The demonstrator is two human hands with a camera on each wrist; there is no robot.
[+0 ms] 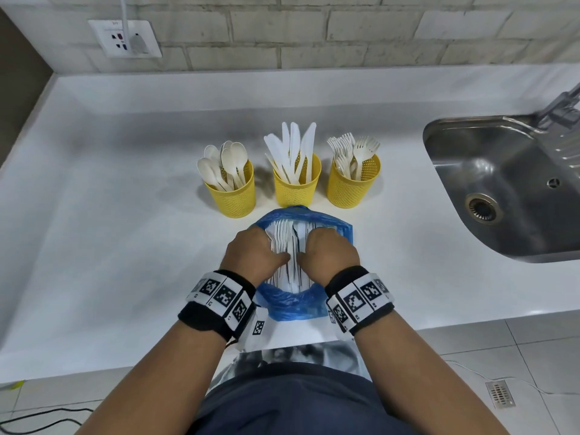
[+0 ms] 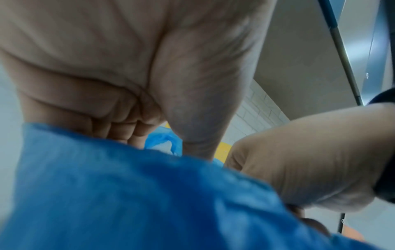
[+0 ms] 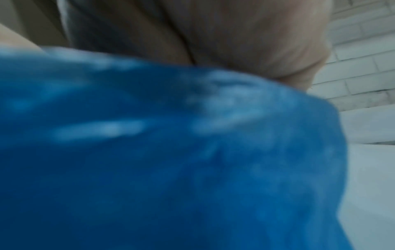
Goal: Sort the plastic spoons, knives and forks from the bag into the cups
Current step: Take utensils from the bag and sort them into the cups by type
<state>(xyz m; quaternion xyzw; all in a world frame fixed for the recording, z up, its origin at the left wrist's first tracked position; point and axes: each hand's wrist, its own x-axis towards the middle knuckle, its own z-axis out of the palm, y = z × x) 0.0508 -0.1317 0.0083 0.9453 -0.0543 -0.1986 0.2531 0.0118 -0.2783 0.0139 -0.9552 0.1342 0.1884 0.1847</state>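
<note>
A blue plastic bag (image 1: pixel 292 301) lies on the white counter in front of me, its mouth spread wide over a pile of white plastic cutlery (image 1: pixel 293 243). My left hand (image 1: pixel 251 252) grips the bag's left rim with curled fingers. My right hand (image 1: pixel 332 252) grips the right rim the same way. Both thumbs point inward over the cutlery. Behind the bag stand three yellow mesh cups: spoons on the left (image 1: pixel 233 197), knives in the middle (image 1: pixel 296 191), forks on the right (image 1: pixel 351 186). Both wrist views are blurred, showing blue bag (image 2: pixel 128 194) (image 3: pixel 149 160) under each palm.
A steel sink (image 1: pixel 502 189) with a faucet (image 1: pixel 561 105) is sunk into the counter at the right. A wall socket (image 1: pixel 125 39) sits on the brick wall at the back left. The counter's front edge runs just below my wrists.
</note>
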